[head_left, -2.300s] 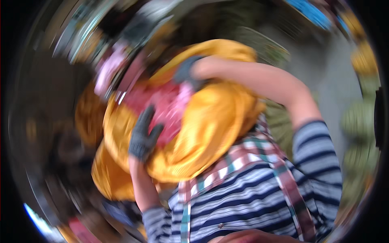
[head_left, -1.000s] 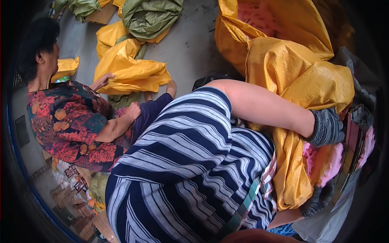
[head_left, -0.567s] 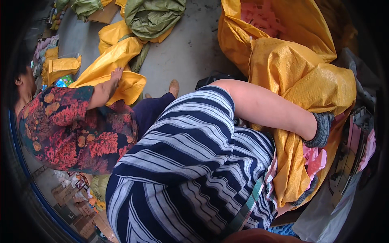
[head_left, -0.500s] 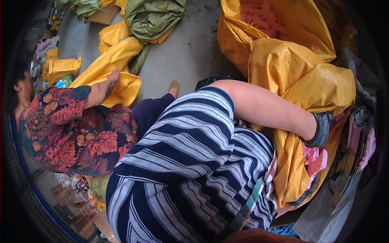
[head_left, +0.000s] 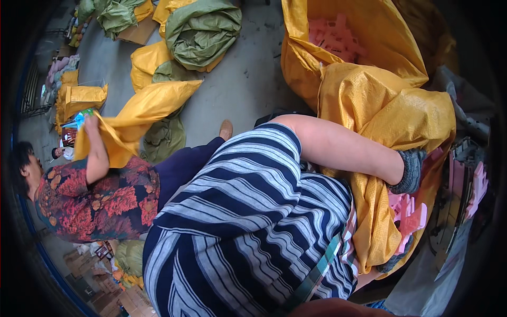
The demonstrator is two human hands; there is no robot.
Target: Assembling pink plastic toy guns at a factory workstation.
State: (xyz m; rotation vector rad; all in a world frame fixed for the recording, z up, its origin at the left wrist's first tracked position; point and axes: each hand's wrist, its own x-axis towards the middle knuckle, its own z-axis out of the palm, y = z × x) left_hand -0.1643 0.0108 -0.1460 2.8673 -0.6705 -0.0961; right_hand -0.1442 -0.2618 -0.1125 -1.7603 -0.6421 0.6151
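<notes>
The person's left grip (head_left: 409, 171), in a grey knitted glove, reaches to the edge of a yellow woven sack (head_left: 388, 113), its fingers hidden, so whether it is closed on anything cannot be told. Below it in the view, the right grip (head_left: 393, 260), gloved alike, is mostly covered by the sack's folds, and its state cannot be told either. Between the two grips, pink moulded pieces (head_left: 412, 219) stick out at the sack's mouth, just beside the right grip. The sack's cloth bunches around both grips and bulges above the left one.

To the right of the left grip, apart from it, stands a dark-edged metal frame (head_left: 453, 211) with another pink piece (head_left: 478, 190) at its outer side; translucent plastic sheeting (head_left: 438, 280) hangs below. Above the left grip, past the bulge, a second yellow sack (head_left: 298, 58) stands open with a heap of pink pieces (head_left: 338, 38) inside.

Well to the left of both grips, a co-worker in a floral shirt (head_left: 105, 203) holds up a limp yellow sack (head_left: 140, 116). Beyond that, a crumpled green sack (head_left: 203, 34) lies on the grey floor (head_left: 248, 68).
</notes>
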